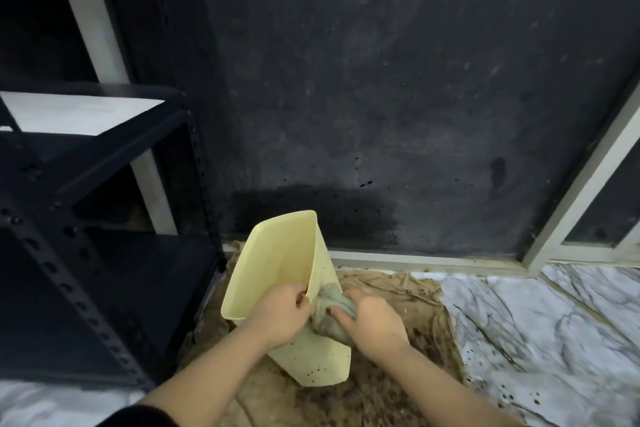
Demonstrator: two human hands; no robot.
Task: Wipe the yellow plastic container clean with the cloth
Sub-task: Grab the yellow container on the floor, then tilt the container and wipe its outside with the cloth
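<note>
A pale yellow plastic container is held tilted above a stained brown sheet spread on the marble-patterned floor. The left hand grips the container's rim, fingers curled over the edge. The right hand holds a bunched grey-green cloth pressed against the container's speckled outer side. A dark metal shelf stands at the left, just beside the container, and a dark, smudged wall rises behind.
</note>
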